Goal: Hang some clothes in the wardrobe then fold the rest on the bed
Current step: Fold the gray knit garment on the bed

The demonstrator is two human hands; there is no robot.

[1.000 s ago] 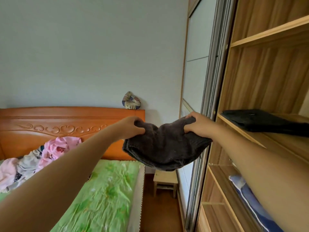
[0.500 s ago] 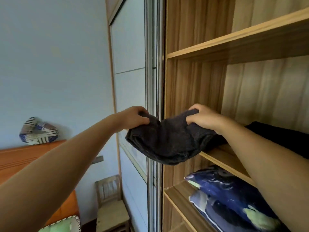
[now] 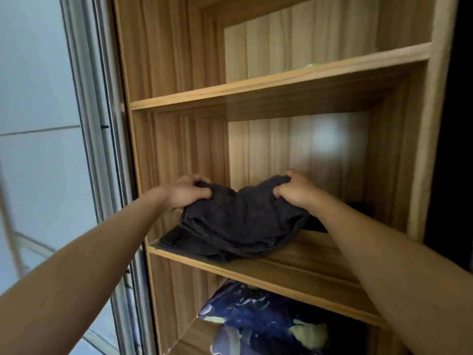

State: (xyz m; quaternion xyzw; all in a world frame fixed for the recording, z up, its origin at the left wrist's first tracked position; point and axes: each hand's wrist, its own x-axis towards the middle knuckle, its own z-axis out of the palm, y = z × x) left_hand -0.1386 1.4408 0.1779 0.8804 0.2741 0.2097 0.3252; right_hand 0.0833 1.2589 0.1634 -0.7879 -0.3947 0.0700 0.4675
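The left hand (image 3: pixel 188 192) holds one upper corner of a dark grey folded garment (image 3: pixel 238 221), fingers curled over the cloth and thumb pressed into the front; its grip is closed on the fabric. The right hand (image 3: pixel 297 192) takes the other upper corner the same way, knuckles up and fingers dug into the fold. Between the two grips the top edge dips in a shallow V, and the bulk of the garment sags below in thick layers.

The garment is inside the middle compartment of the wardrobe (image 3: pixel 179 60), just above the middle shelf (image 3: pixel 294 265). Its lower edge comes down onto a flat black garment (image 3: pixel 171 239) that lies on that shelf against the left wall. More black cloth shows behind the right wrist, near the back right corner. Whether the two black patches are one piece cannot be told, since the held garment covers the stretch between them.

The compartment below holds blue patterned bedding (image 3: pixel 256 316) with pale green and white marks, cut off by the bottom edge and partly hidden by the right forearm. On the upper shelf (image 3: pixel 256 88) a small pale thing (image 3: pixel 311 64) peeks over the front lip, too little of it visible to name. Left of the wardrobe runs a grey sliding door frame (image 3: pixel 97 124), blurred. The far right is in deep shadow.
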